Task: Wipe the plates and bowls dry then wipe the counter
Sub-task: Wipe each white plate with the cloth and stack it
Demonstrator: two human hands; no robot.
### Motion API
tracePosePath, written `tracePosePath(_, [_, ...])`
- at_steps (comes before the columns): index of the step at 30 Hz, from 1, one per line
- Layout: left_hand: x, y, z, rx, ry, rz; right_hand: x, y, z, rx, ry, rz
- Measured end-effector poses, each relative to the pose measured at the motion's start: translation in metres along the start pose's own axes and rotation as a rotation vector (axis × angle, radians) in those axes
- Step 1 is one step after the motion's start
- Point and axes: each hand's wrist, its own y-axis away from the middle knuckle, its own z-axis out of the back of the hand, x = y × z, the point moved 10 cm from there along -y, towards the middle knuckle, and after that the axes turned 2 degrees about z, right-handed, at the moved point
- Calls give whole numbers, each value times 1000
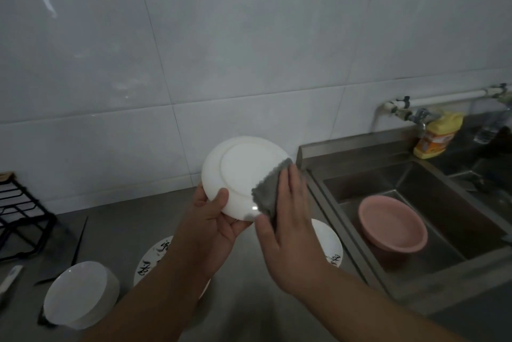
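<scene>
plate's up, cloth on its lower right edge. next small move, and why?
Probably sweep the grey cloth up and left across the white plate. The right hand presses it only on the lower right rim; the rest of the underside is uncovered. The left hand grips the lower left edge, steadying it.

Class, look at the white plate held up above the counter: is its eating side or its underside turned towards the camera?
Underside. The white plate shows its raised foot ring, and the grey cloth presses against that face.
</scene>
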Motion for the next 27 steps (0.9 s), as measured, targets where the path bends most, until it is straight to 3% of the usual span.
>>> tracePosePath(3, [2,1,14,-15,-13,38,6,30,-29,97,62,37])
tracePosePath(6, [6,3,25,28,-62,102,-15,11,-18,29,27,-42])
tracePosePath(9, [11,5,34,85,-166,197,-46,-18,11,-41,-53,-272])
tracePosePath(12, [19,5,48,117,-260,280,-75,-18,23,35,-51,-467])
tracePosePath(15, [33,-1,70,58,-335,344,-92,2,25,133,99,-507])
tracePosePath(20, [72,-4,107,-118,-576,418,-143,68,6,297,34,-767])
tracePosePath(23, [95,-7,123,-199,-796,418,-178,106,-8,330,-178,-917])
tracePosePath(27, [117,-19,113,-226,-1057,332,-211,122,-7,310,-269,-1001])
